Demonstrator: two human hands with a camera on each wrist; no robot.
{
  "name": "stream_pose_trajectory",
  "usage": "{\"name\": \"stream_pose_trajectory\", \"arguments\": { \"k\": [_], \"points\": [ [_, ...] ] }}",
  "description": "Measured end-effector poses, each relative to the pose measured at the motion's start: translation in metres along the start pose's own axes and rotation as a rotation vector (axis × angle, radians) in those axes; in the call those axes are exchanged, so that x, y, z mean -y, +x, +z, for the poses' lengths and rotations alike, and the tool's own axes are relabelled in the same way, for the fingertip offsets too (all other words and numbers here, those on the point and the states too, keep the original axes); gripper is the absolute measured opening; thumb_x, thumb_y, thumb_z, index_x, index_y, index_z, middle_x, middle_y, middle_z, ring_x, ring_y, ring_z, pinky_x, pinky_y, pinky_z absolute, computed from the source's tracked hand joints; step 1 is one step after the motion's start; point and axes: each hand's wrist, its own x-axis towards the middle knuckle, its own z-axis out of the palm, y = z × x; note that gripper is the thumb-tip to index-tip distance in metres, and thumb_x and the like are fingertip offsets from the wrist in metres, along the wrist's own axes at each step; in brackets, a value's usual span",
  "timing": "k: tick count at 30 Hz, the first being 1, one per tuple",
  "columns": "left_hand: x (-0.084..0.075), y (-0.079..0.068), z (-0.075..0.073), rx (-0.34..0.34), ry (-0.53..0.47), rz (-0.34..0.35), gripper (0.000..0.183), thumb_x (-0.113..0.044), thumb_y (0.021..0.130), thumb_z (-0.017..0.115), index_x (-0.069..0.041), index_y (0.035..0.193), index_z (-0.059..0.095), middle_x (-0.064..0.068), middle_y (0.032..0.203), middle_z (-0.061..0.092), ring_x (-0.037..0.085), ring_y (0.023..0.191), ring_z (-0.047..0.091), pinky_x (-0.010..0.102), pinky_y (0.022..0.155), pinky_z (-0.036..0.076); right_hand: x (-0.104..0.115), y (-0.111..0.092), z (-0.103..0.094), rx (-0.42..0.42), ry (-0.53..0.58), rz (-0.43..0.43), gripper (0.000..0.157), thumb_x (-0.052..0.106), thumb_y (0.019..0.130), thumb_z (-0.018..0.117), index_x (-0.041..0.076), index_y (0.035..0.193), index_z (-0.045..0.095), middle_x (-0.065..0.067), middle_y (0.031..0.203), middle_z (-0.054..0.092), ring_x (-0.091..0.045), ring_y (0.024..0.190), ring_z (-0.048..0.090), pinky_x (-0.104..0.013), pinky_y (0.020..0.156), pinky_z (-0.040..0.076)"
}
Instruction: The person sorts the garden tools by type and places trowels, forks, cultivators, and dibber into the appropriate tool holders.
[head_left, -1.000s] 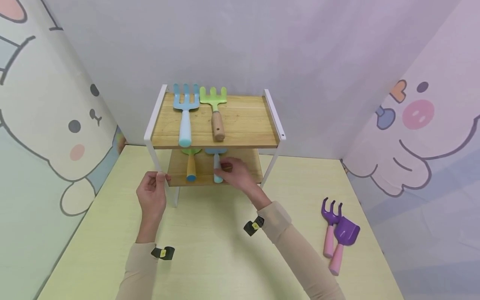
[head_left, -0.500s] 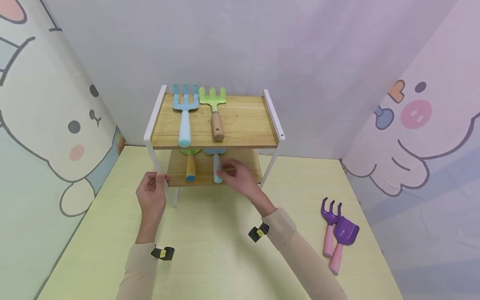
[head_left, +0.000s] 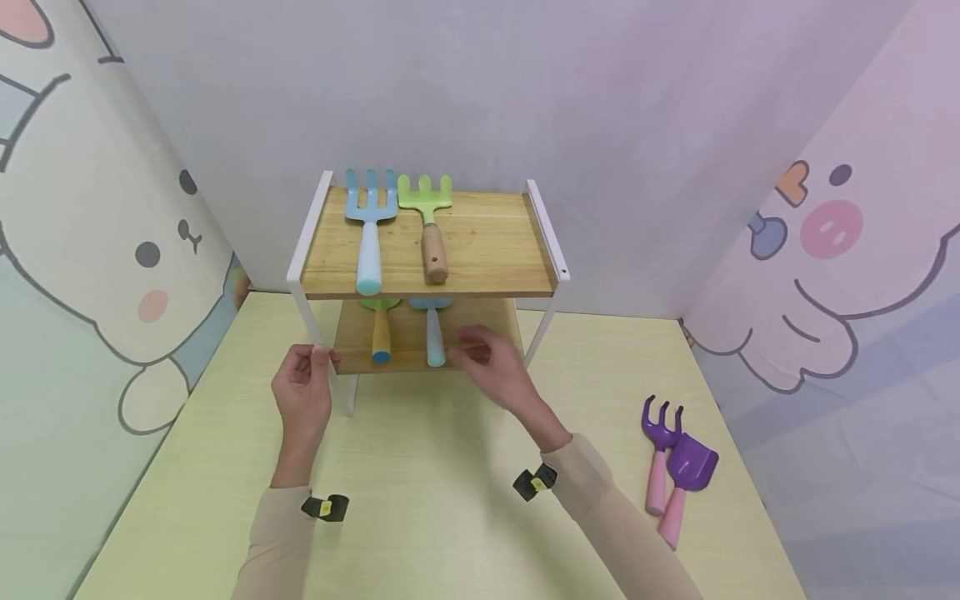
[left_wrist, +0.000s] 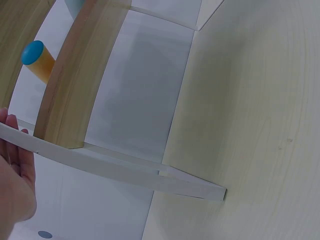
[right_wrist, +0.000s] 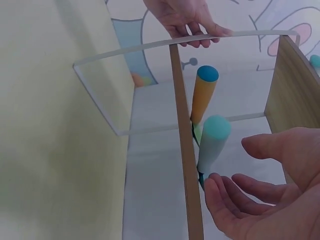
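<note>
My left hand grips the white front leg of a two-tier wooden shelf rack, thumb on one side and fingertips behind. My right hand is at the lower tier, fingers loosely bent and apart from the pale blue handle of a small garden tool to its left. In the right wrist view a gap shows between thumb and fingers, beside that mint-ended handle. Left of it lies a green-headed tool with an orange, blue-ended handle. The upper board hides part of both heads.
On the upper tier lie a blue hand fork and a green hand fork with a wooden handle. A purple hand rake and a purple shovel lie on the table's right side. Cartoon-printed curtains surround the table.
My right hand has let go of the pale blue handle and moved right, away from it. That tool stays on the lower tier. The left hand keeps its place.
</note>
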Motion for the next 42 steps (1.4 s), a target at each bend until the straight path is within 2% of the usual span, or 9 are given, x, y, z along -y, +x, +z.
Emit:
{"name": "stream_pose_trajectory", "arguments": {
  "k": [9, 15, 20, 23, 33, 36, 42],
  "points": [
    [-0.001, 0.0, -0.001, -0.006, -0.012, -0.003, 0.014, 0.004, 0.102, 0.059, 0.007, 0.089, 0.061, 0.0, 0.081, 0.072, 0.009, 0.075, 0.07, 0.018, 0.072, 0.054, -0.009, -0.012, -0.004, -0.042, 0.043, -0.068, 0.037, 0.015, 0.098, 0.072, -0.004, 0.129, 0.063, -0.018, 0.129, 0.066, -0.029, 0.106, 0.07, -0.041, 0.094, 0.056],
    [0.0, 0.0, -0.002, -0.01, 0.013, -0.007, 0.013, 0.005, 0.102, 0.058, 0.005, 0.089, 0.061, -0.001, 0.081, 0.072, 0.008, 0.075, 0.07, 0.018, 0.072, 0.053, -0.016, -0.022, -0.008, -0.056, 0.075, -0.155, 0.038, 0.009, 0.096, 0.074, -0.006, 0.128, 0.062, -0.02, 0.125, 0.066, -0.031, 0.106, 0.069, -0.044, 0.093, 0.056],
    [-0.003, 0.0, -0.001, -0.01, 0.024, -0.012, 0.013, 0.003, 0.102, 0.059, 0.006, 0.089, 0.061, -0.001, 0.081, 0.072, 0.008, 0.076, 0.07, 0.017, 0.073, 0.052, -0.022, -0.029, -0.01, -0.07, 0.095, -0.193, 0.039, 0.003, 0.094, 0.074, -0.007, 0.129, 0.062, -0.023, 0.123, 0.066, -0.036, 0.105, 0.068, -0.05, 0.093, 0.055],
    [-0.003, 0.0, -0.001, -0.006, 0.012, -0.013, 0.013, 0.003, 0.102, 0.059, 0.008, 0.09, 0.06, 0.0, 0.082, 0.072, 0.009, 0.076, 0.07, 0.018, 0.073, 0.052, -0.026, -0.032, -0.012, -0.066, 0.093, -0.207, 0.04, 0.002, 0.094, 0.074, -0.007, 0.131, 0.061, -0.023, 0.125, 0.066, -0.037, 0.105, 0.068, -0.052, 0.093, 0.055],
    [-0.003, 0.0, -0.001, -0.001, 0.009, -0.016, 0.014, 0.002, 0.102, 0.06, 0.008, 0.09, 0.06, 0.001, 0.082, 0.072, 0.01, 0.075, 0.068, 0.021, 0.074, 0.051, -0.042, -0.047, -0.021, -0.066, 0.058, -0.253, 0.039, 0.01, 0.096, 0.075, 0.001, 0.131, 0.062, -0.012, 0.127, 0.067, -0.025, 0.104, 0.069, -0.039, 0.091, 0.057],
    [-0.003, 0.0, 0.0, -0.001, 0.019, -0.018, 0.015, 0.0, 0.102, 0.06, 0.009, 0.09, 0.059, 0.0, 0.081, 0.072, 0.009, 0.075, 0.069, 0.021, 0.073, 0.051, -0.048, -0.051, -0.023, -0.067, 0.063, -0.263, 0.038, 0.007, 0.095, 0.074, 0.002, 0.131, 0.063, -0.011, 0.127, 0.067, -0.026, 0.104, 0.069, -0.04, 0.091, 0.057],
    [-0.004, -0.001, 0.0, 0.004, 0.025, -0.016, 0.017, 0.0, 0.103, 0.059, 0.012, 0.091, 0.057, 0.0, 0.081, 0.071, 0.009, 0.076, 0.068, 0.02, 0.073, 0.051, -0.057, -0.061, -0.026, -0.087, 0.051, -0.25, 0.037, -0.002, 0.093, 0.074, 0.0, 0.128, 0.063, -0.015, 0.125, 0.067, -0.034, 0.102, 0.069, -0.05, 0.091, 0.056]
  ]
}}
